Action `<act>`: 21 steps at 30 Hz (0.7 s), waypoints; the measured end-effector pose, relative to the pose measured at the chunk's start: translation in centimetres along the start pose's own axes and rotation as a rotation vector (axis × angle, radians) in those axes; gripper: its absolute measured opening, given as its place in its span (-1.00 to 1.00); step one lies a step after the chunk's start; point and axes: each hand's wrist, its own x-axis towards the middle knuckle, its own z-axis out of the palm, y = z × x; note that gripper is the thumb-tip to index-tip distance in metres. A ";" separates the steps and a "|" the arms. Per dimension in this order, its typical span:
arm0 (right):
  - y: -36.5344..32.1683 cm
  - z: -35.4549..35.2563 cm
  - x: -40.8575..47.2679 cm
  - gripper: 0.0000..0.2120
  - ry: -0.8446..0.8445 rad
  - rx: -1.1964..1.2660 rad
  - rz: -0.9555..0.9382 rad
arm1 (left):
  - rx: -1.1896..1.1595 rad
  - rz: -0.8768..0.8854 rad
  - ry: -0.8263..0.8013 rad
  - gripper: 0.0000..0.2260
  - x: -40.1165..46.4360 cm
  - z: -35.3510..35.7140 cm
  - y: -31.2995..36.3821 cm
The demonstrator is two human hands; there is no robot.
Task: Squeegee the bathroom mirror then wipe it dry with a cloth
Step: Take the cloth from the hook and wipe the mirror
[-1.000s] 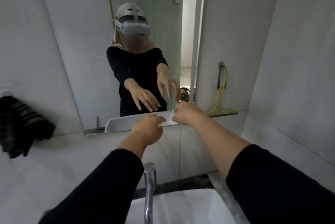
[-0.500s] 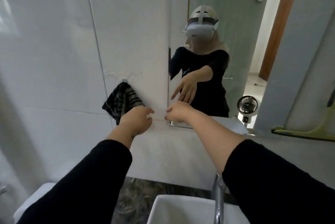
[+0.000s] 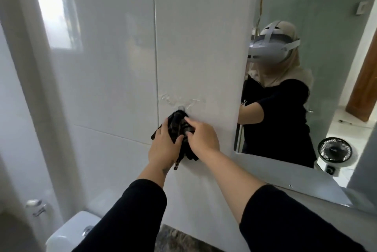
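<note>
A dark checked cloth (image 3: 179, 124) hangs from a small clear hook (image 3: 181, 107) on the white tiled wall, left of the mirror (image 3: 318, 27). My left hand (image 3: 164, 145) grips the cloth's lower left part. My right hand (image 3: 201, 135) rests on its right side, fingers curled onto the fabric. The cloth is still hanging on the hook. The mirror fills the right of the view and reflects a person in black sleeves with a headset. The squeegee is out of view.
A white shelf ledge (image 3: 285, 178) runs under the mirror. A toilet cistern (image 3: 69, 231) sits at the lower left beside a chrome fitting (image 3: 35, 206). A small fan (image 3: 334, 152) shows in the mirror's reflection.
The view swung left from the mirror and squeegee to the wall. Both hands moved from the mirror's lower edge to the hanging cloth and took hold of it.
</note>
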 end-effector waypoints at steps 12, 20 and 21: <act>0.0 -1.1 1.6 -0.45 0.136 0.282 -0.016 | -0.407 0.129 -0.023 -0.41 -1.0 -3.0 2.2; -3.8 -8.9 -0.8 -0.49 0.184 0.496 -0.340 | -0.674 0.369 -0.171 -0.50 -2.7 -8.1 12.5; -4.5 -10.4 -1.1 -0.49 0.229 0.483 -0.354 | -0.690 0.409 -0.196 -0.51 -2.9 -8.5 13.9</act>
